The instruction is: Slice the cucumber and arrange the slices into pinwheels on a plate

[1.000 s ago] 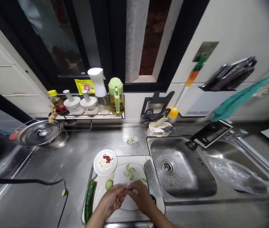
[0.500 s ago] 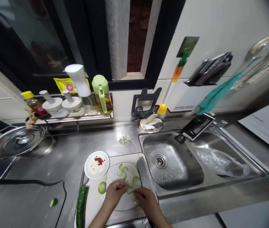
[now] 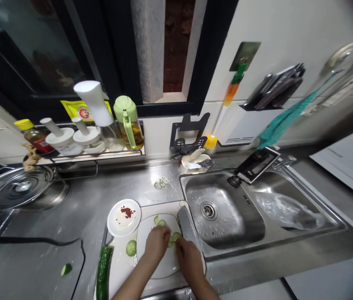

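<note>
A white square plate (image 3: 164, 266) rests on a pale cutting board (image 3: 122, 264), with thin green cucumber slices (image 3: 161, 223) laid on it. My left hand (image 3: 157, 241) is over the plate's middle, fingers pinched; what lies between them is hidden. Just to its right, my right hand (image 3: 190, 258) is closed, its fingertips at a cucumber slice (image 3: 176, 236) near the plate's right side. On the board left of the plate sit a small stack of cucumber slices (image 3: 131, 248) and a long cucumber piece (image 3: 104, 273). A knife (image 3: 190, 227) lies along the board's right side.
A round white dish (image 3: 117, 221) with chopped red bits stands at the board's upper left. Right of the board is a steel sink (image 3: 226, 212). Behind, a rack holds an oil jug (image 3: 128, 125) and seasoning jars. A cucumber end (image 3: 66, 269) lies far left.
My left hand has moved up the plate and now covers part of the slices. My right hand has risen slightly, its fingertips now at a slice. The view has shifted a little.
</note>
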A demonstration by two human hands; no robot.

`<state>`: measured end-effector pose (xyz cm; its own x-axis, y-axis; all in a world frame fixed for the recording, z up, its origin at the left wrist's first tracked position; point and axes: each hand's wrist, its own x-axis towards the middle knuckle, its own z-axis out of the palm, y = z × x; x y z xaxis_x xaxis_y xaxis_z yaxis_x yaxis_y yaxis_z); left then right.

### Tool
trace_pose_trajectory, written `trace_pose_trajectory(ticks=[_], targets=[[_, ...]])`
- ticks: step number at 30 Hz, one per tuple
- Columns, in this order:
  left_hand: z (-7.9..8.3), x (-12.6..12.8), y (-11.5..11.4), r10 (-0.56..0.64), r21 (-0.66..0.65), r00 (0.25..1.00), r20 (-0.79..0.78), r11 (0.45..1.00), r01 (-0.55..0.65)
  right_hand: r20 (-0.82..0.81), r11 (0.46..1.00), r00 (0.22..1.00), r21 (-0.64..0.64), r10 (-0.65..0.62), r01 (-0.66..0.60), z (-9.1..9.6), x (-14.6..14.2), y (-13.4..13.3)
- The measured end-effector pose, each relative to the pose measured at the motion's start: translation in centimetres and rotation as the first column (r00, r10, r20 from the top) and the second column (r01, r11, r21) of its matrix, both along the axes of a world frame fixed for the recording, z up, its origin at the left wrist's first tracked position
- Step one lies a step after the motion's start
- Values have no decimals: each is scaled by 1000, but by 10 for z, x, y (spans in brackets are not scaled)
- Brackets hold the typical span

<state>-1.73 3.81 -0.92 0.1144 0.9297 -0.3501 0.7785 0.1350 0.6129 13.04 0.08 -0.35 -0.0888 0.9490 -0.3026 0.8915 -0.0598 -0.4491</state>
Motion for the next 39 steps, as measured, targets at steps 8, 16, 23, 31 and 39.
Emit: trace_pose_trajectory(ticks=[8,16,23,31,39], targets=[[-8,5,5,-37,-4,997,-69,999,37,158,999,986,6,51,-52,8,-5,6],[-10,10,6,-39,-7,994,-105,999,38,223,996,971,-25,86,-82,7,-10,9],[-9,11,2,-19,6,992,-122,1000,19,268,994,957,-30,110,-105,8,-15,11],[-12,14,-5,6,91,987,-158,996,9,301,991,945,-17,128,-129,11,-17,11],[-13,15,-8,-6,138,973,-230,990,39,276,991,952,-15,135,-136,9,-14,10]])
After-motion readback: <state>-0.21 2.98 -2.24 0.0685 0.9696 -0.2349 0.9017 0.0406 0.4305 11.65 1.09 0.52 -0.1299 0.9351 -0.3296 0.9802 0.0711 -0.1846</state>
